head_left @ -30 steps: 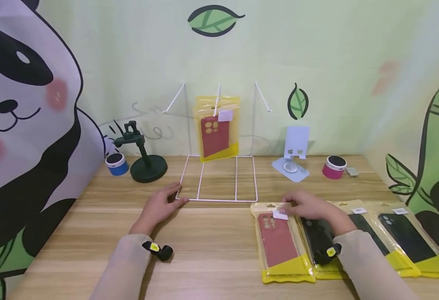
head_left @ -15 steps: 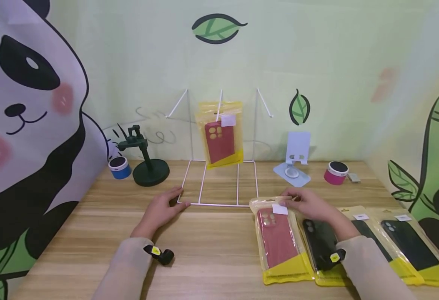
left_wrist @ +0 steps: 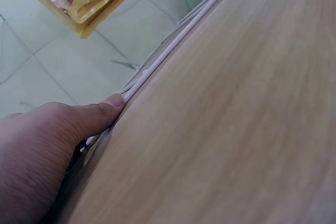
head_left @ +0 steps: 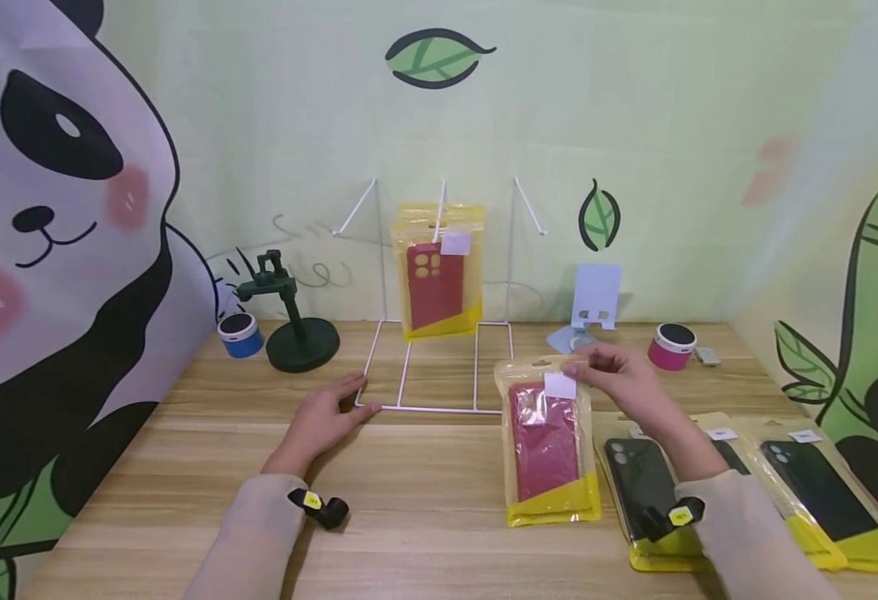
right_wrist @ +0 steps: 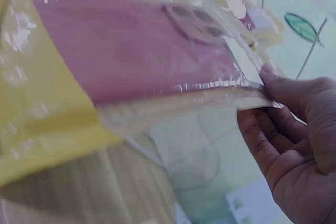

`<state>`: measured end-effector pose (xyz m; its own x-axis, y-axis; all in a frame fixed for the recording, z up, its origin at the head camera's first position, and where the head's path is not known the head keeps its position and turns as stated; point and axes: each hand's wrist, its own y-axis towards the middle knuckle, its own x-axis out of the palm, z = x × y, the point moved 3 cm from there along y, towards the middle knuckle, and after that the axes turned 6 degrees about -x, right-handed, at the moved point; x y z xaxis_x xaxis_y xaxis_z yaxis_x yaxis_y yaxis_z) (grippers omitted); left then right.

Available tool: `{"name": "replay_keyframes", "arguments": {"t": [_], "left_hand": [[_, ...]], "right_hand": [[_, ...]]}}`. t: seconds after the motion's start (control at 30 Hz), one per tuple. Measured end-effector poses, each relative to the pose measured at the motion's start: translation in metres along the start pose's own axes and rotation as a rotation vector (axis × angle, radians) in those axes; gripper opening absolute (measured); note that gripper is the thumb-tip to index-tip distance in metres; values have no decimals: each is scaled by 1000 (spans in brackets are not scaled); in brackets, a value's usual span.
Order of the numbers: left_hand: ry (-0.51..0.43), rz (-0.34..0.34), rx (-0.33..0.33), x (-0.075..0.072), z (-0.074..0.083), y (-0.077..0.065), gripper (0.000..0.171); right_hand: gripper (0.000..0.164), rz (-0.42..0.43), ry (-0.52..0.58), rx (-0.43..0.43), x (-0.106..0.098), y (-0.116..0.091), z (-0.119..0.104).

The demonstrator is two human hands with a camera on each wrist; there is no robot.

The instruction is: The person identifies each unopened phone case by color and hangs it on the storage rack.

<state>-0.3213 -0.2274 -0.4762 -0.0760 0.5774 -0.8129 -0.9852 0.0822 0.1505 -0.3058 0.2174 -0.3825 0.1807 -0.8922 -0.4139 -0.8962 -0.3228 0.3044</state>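
My right hand [head_left: 622, 383] pinches the top right corner of a clear-and-yellow pouch with a red phone case [head_left: 546, 442] inside. The right wrist view has the thumb [right_wrist: 294, 93] on the pouch's front and curled fingers behind. The packaged case is raised off the table, its white label near my thumb. My left hand [head_left: 324, 421] holds the front left corner of a white wire display rack [head_left: 439, 409]; the thumb [left_wrist: 102, 114] lies against the front bar, and the other fingers are partly hidden. Another packaged red phone case [head_left: 436, 287] hangs on the rack's middle hook.
Several packaged dark phone cases [head_left: 817, 487] lie at the right. Behind stand a pale phone stand [head_left: 596, 296] and a pink speaker [head_left: 672, 346]. A dark green stand [head_left: 302, 343] and a blue speaker [head_left: 240, 336] are at the left. Two side hooks [head_left: 530, 207] stick out bare.
The right hand has taken hold of the packaged red phone case and lifted it from the table, tilting it more upright. The hanging pouch has swung slightly. My left hand stays at the rack corner.
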Motion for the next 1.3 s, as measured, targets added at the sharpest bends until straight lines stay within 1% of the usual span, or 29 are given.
{"name": "replay_keyframes", "arguments": {"t": [0.1, 0.33, 0.4, 0.53, 0.63, 0.7, 0.8, 0.93, 1.1, 1.2, 1.3], "left_hand": [[3, 0, -4, 1, -1, 0, 67], [6, -1, -2, 2, -2, 1, 67], [2, -3, -2, 2, -2, 0, 67], [-6, -11, -20, 2, 0, -1, 67], [-4, -13, -25, 1, 1, -1, 67], [-1, -10, -24, 0, 2, -1, 67], [2, -8, -17, -1, 4, -1, 67], [4, -18, -30, 0, 3, -1, 67], [9, -21, -27, 1, 2, 2, 68], [7, -20, -28, 1, 1, 3, 68], [4, -24, -38, 1, -1, 2, 69]], "right_hand": [[29, 59, -18, -32, -1, -1, -11], [26, 127, -75, -96, 1, 1, -35], [26, 156, -94, -93, 1, 2, -39], [29, 214, -99, -82, 3, 5, -48], [29, 256, -96, -103, 5, 10, -57], [28, 274, -97, -133, 7, 15, -66], [25, 278, -93, -188, 13, 25, -82], [21, 258, -71, -267, 28, 39, -108], [17, 262, -70, -351, 47, 58, -137], [16, 282, -65, -373, 56, 72, -150], [17, 312, -71, -368, 61, 84, -158]]}}
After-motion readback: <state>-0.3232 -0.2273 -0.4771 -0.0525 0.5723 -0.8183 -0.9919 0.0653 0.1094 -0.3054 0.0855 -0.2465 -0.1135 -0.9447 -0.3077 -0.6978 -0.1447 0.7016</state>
